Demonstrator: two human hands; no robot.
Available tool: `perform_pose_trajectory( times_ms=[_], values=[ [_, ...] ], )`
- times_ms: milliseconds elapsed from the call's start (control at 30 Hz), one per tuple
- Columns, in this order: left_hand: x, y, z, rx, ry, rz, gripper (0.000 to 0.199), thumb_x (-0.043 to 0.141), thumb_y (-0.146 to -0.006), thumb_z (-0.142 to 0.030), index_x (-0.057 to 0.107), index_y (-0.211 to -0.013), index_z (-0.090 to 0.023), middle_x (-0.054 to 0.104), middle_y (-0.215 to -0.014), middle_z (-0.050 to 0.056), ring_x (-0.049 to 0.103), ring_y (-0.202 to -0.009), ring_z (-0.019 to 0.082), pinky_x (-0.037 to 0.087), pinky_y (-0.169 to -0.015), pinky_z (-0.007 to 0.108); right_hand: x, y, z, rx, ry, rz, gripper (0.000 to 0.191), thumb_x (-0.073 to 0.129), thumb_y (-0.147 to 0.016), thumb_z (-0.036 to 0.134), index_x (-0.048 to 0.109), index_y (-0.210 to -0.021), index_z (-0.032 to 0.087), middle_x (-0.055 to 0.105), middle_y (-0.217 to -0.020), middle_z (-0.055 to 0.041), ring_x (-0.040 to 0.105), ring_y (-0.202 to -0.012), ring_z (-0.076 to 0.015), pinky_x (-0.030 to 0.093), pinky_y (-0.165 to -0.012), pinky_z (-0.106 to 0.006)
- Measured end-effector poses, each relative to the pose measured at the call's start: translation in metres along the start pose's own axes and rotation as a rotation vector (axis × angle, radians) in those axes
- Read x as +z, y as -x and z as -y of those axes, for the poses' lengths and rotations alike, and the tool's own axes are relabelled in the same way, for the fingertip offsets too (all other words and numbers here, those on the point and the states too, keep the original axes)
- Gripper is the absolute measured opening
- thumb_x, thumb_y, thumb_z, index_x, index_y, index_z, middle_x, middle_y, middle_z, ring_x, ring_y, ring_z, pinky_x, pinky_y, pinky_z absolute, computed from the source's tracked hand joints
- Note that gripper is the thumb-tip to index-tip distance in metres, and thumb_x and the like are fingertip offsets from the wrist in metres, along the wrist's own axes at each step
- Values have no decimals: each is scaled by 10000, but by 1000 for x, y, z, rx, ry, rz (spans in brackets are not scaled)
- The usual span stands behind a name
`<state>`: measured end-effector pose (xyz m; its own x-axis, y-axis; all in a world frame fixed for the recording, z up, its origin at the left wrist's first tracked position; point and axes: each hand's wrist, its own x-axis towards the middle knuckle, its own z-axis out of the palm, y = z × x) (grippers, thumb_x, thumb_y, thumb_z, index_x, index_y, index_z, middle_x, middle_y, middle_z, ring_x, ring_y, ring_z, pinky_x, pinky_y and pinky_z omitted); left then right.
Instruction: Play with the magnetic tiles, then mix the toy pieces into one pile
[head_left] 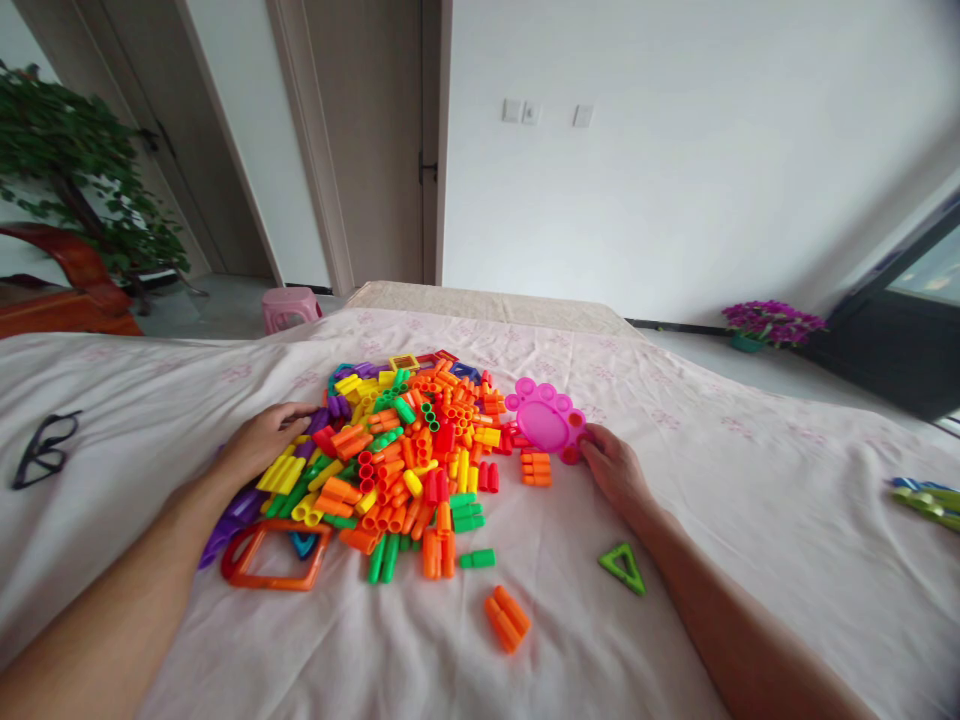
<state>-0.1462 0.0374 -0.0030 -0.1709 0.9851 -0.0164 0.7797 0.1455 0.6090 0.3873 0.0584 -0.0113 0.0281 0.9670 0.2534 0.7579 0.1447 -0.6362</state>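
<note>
A large heap of plastic tube-shaped building blocks in orange, yellow, green, red and purple lies on the bedspread. My left hand rests at the heap's left side, fingers stretched over purple blocks; its fingertips are partly hidden among them. At the heap's right, my right hand pinches the edge of a pink paint-palette-shaped plastic tray with round hollows. An orange block lies just below the tray. Nearer to me are another orange block and a green triangular frame.
Square orange and red frames lie at the heap's near left. Black-framed glasses are far left on the bedspread; blue and green items lie far right. Beyond stand a pink stool and purple flowers.
</note>
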Motion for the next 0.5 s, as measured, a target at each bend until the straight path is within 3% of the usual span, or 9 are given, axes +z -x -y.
perform_pose_trajectory(
  times_ms=[133, 200, 333, 500],
  values=[
    [0, 0, -7, 118, -167, -63, 509, 378, -861, -421, 606, -1230, -154, 632, -1244, 97, 584, -1116, 246, 408, -986, 337, 0, 0, -1, 1, 6, -5, 278, 427, -833, 332, 648, -938, 201, 678, -770, -19, 594, -733, -189, 398, -670, -263],
    [-5, -1, -7, 157, -198, -31, 544, 383, -858, -475, 609, -1236, -155, 631, -1247, 103, 581, -1121, 257, 404, -998, 343, 0, 0, -1, -2, 5, -9, 294, 427, -832, 336, 647, -968, 196, 680, -782, -28, 599, -745, -195, 403, -675, -266],
    [-25, -2, 11, 114, -35, 124, 664, 438, -813, -647, 598, -1248, -172, 621, -1282, 59, 560, -1169, 245, 397, -1019, 299, 0, 1, 0, -3, -10, -12, 287, 429, -834, 325, 643, -974, 194, 683, -780, -24, 604, -740, -190, 405, -671, -261],
    [-40, 8, 34, 64, 117, 120, 670, 516, -771, -677, 605, -1243, -209, 583, -1340, 29, 473, -1284, 242, 307, -1100, 311, 1, 2, 2, -5, -9, -7, 275, 431, -827, 299, 646, -970, 204, 682, -759, -6, 599, -723, -180, 400, -669, -255]
  ],
)
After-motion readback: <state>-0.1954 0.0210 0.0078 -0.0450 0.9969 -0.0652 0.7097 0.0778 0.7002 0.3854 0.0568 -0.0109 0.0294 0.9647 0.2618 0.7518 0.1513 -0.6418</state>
